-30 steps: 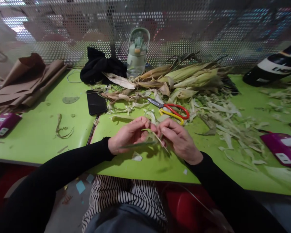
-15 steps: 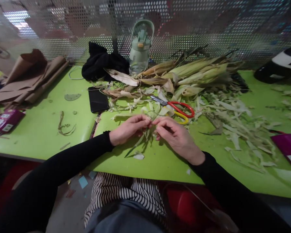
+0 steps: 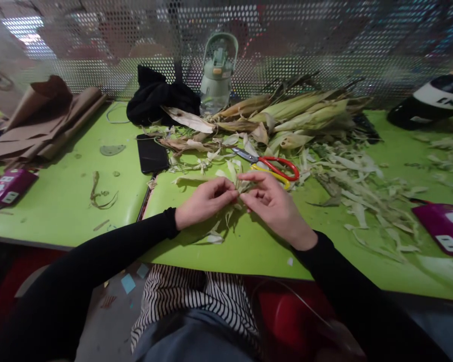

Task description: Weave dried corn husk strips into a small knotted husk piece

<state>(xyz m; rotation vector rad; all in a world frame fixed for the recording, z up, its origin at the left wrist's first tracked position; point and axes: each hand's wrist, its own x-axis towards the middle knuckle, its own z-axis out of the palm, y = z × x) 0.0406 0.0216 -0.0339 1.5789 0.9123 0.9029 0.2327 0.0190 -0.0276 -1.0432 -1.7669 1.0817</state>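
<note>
Pale green corn husk strips point(image 3: 232, 173) are bunched between my hands above the front of the green table. My left hand point(image 3: 208, 201) pinches the bunch from the left, thumb against fingertips. From the right, my right hand point(image 3: 274, 207) grips the same bunch with thumb and fingers, its other fingers curled. The fingertips of both hands almost meet, hiding the middle of the bunch. Thin strip ends hang below, over a loose husk scrap point(image 3: 215, 237). Just beyond my right hand lie scissors point(image 3: 277, 166) with one red and one yellow handle.
Behind the scissors are whole corn husks point(image 3: 309, 113), with shredded husk point(image 3: 357, 171) spread right. A phone point(image 3: 152, 153), black cloth point(image 3: 162, 100) and green bottle point(image 3: 216, 80) stand or lie further back. Brown paper point(image 3: 41, 120) is left; purple boxes point(image 3: 443, 226) flank both sides. A perforated screen point(image 3: 287, 45) borders the back.
My fingertips have shifted on the husk bunch, and my right hand's index finger now reaches further over it. The dark strip end that pointed down-left no longer shows plainly.
</note>
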